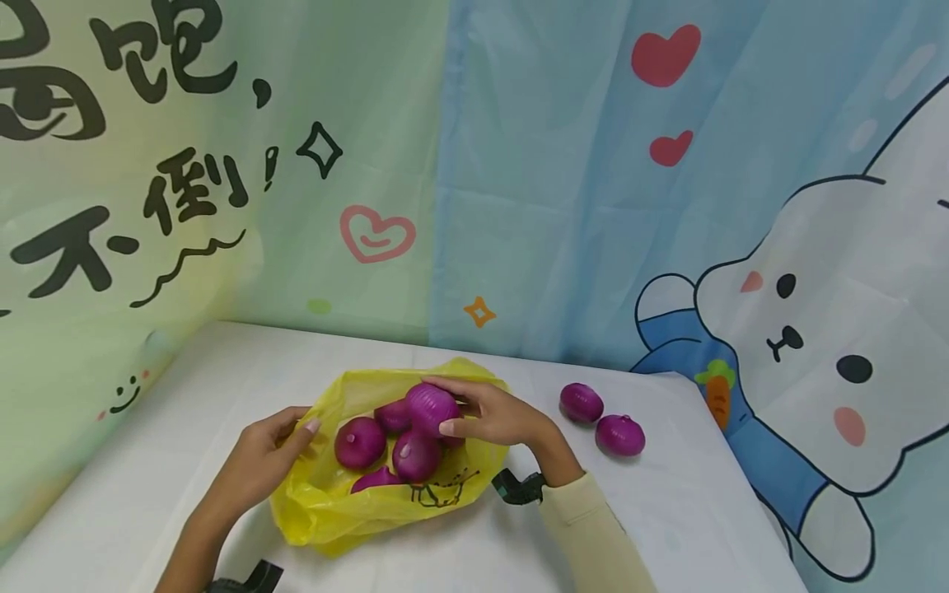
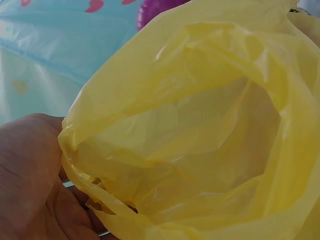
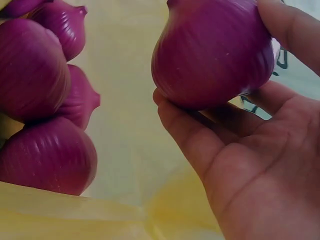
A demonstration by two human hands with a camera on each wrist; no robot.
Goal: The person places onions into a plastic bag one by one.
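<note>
A yellow plastic bag (image 1: 319,502) lies with its mouth spread wide, several purple-red onions (image 1: 360,443) inside it. At the bag's left side, my left hand (image 1: 259,461) pinches the rim between thumb and fingers; the left wrist view shows the thin plastic (image 2: 210,130) gathered at that hand. My right hand (image 1: 504,416) grips one onion (image 1: 426,407) over the bag's mouth, above the others. In the right wrist view, thumb and fingers go round this onion (image 3: 212,55), with other onions (image 3: 47,155) in a cluster to its left.
Two more onions (image 1: 582,403) lie side by side on the white table (image 1: 519,568), right of the bag. Behind the table hangs a printed curtain (image 1: 519,181) with hearts, and a cartoon rabbit (image 1: 808,329) at the right. Dark camera mounts (image 1: 517,487) sit on both wrists.
</note>
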